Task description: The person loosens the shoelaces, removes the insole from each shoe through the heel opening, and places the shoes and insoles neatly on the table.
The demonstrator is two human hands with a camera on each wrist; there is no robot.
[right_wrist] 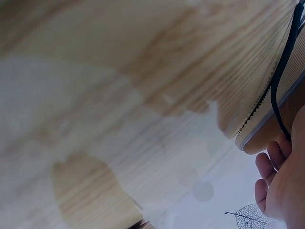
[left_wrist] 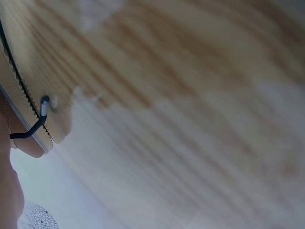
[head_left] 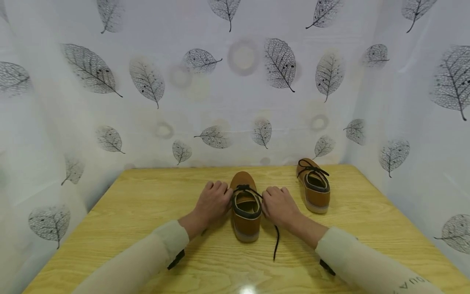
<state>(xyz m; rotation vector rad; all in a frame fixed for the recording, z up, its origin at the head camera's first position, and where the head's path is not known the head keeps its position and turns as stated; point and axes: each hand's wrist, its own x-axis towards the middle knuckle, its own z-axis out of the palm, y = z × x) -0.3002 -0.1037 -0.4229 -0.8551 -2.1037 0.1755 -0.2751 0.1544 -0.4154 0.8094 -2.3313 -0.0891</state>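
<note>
A brown shoe [head_left: 247, 228] with a dark collar stands in the middle of the table, its toe pointing away from me. At its left side my left hand [head_left: 214, 201] grips one black shoelace end; the tip of that lace [left_wrist: 32, 130] sticks out past the hand in the left wrist view. On the other side my right hand [head_left: 280, 206] holds the other shoelace [right_wrist: 275, 93], whose free tail hangs down onto the wood. Over the shoe's tongue the laces cross in a knot [head_left: 243, 188]. The left fingertips are hidden in the left wrist view.
A second brown shoe [head_left: 317, 198], its black lace tied in a bow, stands at the back right of the wooden table [head_left: 154, 192]. A white curtain [head_left: 235, 102] printed with dark leaves hangs behind the table and along both sides.
</note>
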